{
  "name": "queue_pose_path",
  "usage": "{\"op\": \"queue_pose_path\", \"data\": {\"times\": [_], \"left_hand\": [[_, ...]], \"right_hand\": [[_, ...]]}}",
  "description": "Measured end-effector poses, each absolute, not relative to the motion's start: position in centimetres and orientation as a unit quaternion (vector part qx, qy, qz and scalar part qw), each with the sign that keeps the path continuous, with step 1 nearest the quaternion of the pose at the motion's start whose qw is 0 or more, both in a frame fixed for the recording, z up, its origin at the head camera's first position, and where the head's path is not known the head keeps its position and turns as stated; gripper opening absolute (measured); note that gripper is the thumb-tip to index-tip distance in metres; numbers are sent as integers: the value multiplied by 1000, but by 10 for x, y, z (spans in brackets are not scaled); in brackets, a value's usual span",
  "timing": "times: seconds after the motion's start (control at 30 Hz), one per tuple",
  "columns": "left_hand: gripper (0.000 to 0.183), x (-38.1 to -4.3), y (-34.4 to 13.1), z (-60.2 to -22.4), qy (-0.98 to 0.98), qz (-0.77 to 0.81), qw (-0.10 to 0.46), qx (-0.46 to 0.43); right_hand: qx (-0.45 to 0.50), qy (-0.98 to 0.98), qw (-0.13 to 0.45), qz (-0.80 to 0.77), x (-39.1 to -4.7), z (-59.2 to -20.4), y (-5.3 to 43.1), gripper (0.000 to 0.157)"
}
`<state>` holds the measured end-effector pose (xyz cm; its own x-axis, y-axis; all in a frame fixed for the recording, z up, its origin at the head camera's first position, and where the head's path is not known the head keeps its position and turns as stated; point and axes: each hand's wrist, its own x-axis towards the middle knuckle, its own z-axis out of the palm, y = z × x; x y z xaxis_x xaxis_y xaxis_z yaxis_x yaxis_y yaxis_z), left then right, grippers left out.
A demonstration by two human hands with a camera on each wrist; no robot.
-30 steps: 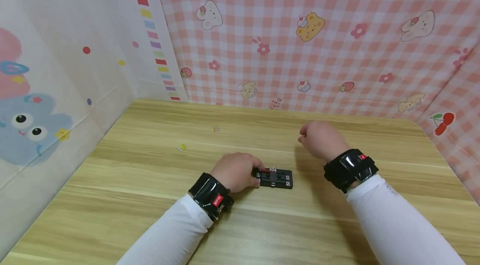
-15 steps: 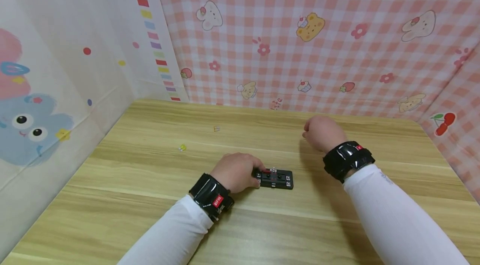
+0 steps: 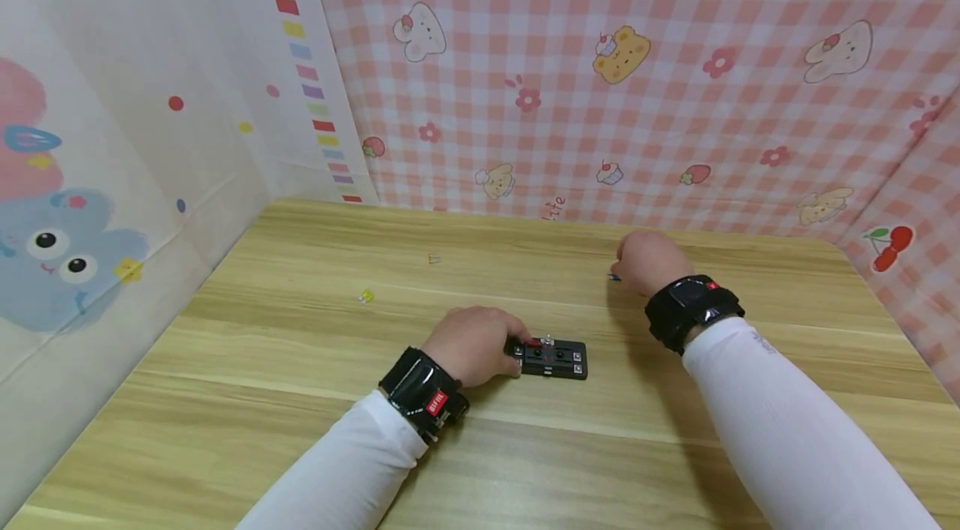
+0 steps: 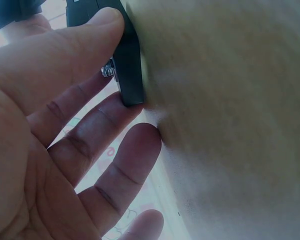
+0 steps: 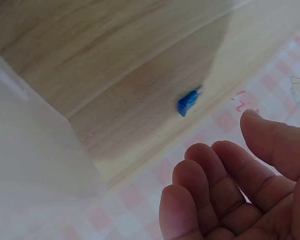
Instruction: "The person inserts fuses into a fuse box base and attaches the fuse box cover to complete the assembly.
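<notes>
In the head view my left hand point(image 3: 474, 345) pinches the left end of a black fuse block point(image 3: 564, 369) lying on the table. Its thumb point(image 4: 105, 27) presses one side of the block in the left wrist view, with fingers on the other. Metal terminals and a red piece point(image 3: 534, 342) show on top of the block. Farther back at the right, my right hand point(image 3: 651, 262) hovers near a small blue blade fuse point(image 5: 188, 102). The right wrist view shows that fuse on the tabletop, apart from the loosely bent fingers, which hold nothing.
A yellow blade fuse point(image 3: 365, 297) lies on the wooden table point(image 3: 225, 397) at the left. Behind it is a pale, clear-looking fuse point(image 3: 433, 258). A pink checked cloth point(image 3: 480, 80) hangs along the table's back edge, with a white printed cloth point(image 3: 217, 55) at the left.
My right hand has shifted slightly right and away, and the blue fuse has come into view beside its fingers. The left hand and the fuse block stay in place.
</notes>
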<state>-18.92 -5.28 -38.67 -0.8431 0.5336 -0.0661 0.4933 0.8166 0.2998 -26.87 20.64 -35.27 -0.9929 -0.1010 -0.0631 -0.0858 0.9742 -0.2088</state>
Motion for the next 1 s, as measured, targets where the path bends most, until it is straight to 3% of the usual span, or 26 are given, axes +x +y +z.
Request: {"op": "queue_pose_path", "data": {"times": [0.2,0.5,1.0], "left_hand": [[34,-189,-53,-386,950,136,76,269],[35,-190,-53,-386,950,134,78,271],[35,-190,-54,-386,949,139,79,272]], "right_hand": [[-50,995,43,-78,-277,-357,208,18],[-36,996,60,-62,-284,-362,208,27],[-81,996,37,-25,-290,-369,206,25]]}}
